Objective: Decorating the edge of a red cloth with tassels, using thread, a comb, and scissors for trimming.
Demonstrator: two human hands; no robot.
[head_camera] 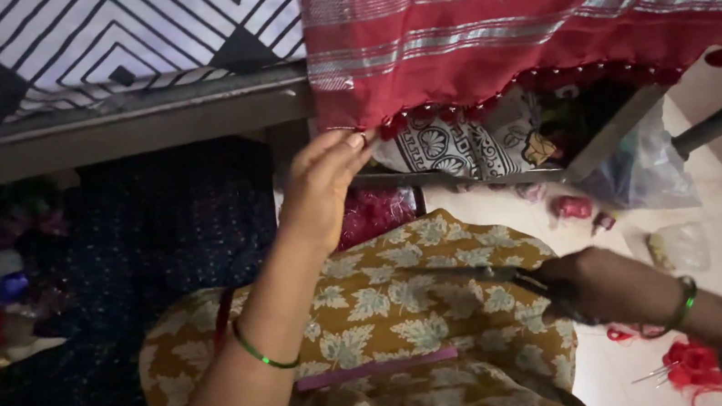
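Observation:
My left hand point(322, 185) is raised to the lower edge of a red cloth point(522, 22) with silver stripes, and its fingertips pinch the hem beside a row of small red tassels point(451, 111). My right hand point(600, 284) is low over my lap, in shadow, and grips dark scissors point(494, 274) whose blades point left. Both wrists wear green bangles. My lap is covered by a mustard floral dress point(392, 309), and a pink stick point(377, 369) lies across it.
The cloth hangs from a bed frame point(113, 123) with a black-and-white patterned sheet point(84, 40). Dark dotted fabric point(144, 230) lies at left beside mixed clutter. Red thread scraps point(697, 364), plastic bags point(650, 167) and a printed cloth point(455, 145) lie on the pale floor at right.

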